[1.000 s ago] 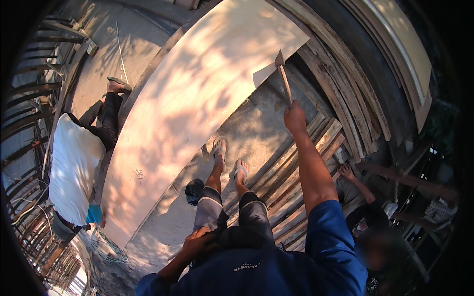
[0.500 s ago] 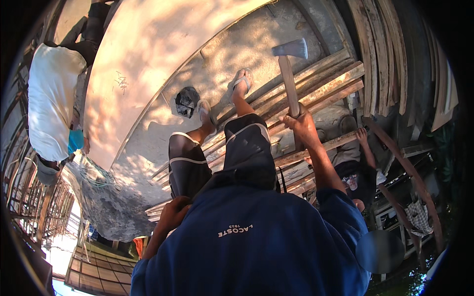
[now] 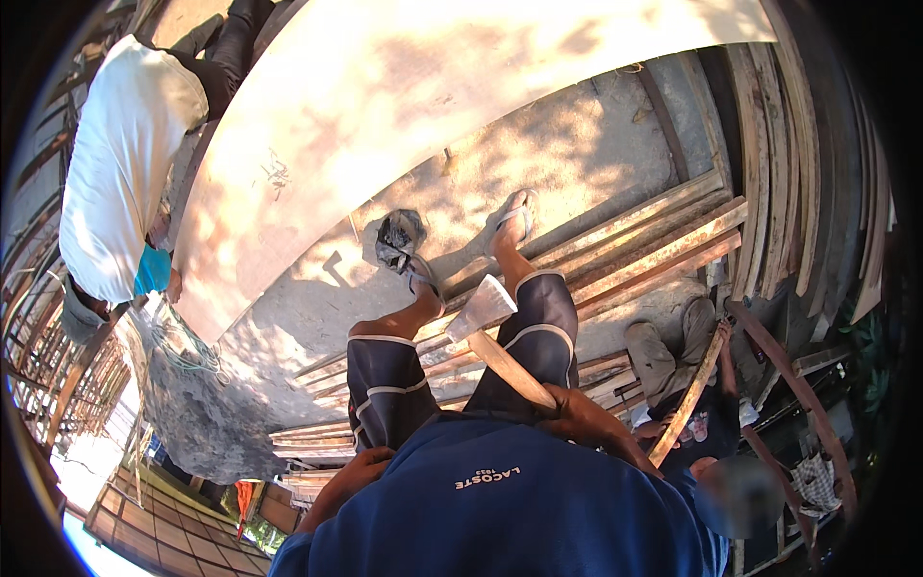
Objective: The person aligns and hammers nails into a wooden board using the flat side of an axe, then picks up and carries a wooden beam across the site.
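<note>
My right hand (image 3: 574, 419) is wrapped around the wooden handle of a hatchet (image 3: 510, 371), close in front of my waist. The hatchet's pale metal head points forward and to the left, over the gap between my knees. My left hand (image 3: 370, 469) rests low against my blue shirt at the left hip; its fingers are mostly hidden. Long wooden planks (image 3: 654, 252) lie on the ground ahead of and under my legs. A crumpled black plastic bag (image 3: 399, 238) sits beside my left foot.
A large pale sheet (image 3: 317, 163) fills the far left, with a person in a white shirt (image 3: 130, 163) bending at its edge. At right, another person (image 3: 663, 365) holds a wooden strip (image 3: 694, 392). Stacked boards (image 3: 764, 173) stand at the far right.
My right hand has drawn the hatchet down and back toward my waist, its head now near my knees. At right, the other person's wooden strip has tilted steeply. The view has shifted.
</note>
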Demonstrator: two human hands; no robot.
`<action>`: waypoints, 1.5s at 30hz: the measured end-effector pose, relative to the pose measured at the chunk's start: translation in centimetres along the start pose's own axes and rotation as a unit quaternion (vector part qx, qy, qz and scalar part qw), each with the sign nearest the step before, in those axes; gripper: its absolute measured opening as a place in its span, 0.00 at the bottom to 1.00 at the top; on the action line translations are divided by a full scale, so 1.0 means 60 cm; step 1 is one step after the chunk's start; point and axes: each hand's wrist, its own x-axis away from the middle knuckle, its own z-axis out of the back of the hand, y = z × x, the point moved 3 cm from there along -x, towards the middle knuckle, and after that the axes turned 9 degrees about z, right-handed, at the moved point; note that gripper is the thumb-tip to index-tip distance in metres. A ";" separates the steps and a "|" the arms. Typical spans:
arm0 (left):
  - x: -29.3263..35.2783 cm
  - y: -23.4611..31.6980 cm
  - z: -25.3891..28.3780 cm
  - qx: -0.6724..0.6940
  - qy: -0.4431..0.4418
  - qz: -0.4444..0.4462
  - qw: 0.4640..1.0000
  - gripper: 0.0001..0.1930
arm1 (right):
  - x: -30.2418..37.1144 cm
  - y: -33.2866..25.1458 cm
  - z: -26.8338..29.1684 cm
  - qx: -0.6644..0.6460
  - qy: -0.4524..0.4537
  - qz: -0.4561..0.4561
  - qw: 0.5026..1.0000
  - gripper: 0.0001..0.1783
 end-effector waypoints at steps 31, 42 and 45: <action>-0.279 0.709 0.367 -0.120 0.175 -0.837 0.504 0.11 | -0.339 -0.013 0.123 0.036 0.620 0.434 0.652 0.19; -0.283 0.726 0.354 -0.015 0.137 -0.840 0.525 0.15 | -0.396 -0.020 0.143 0.362 0.602 0.213 0.679 0.39; -0.289 0.733 0.403 -0.013 0.154 -0.847 0.508 0.15 | -0.413 -0.035 0.123 0.370 0.598 0.250 0.666 0.40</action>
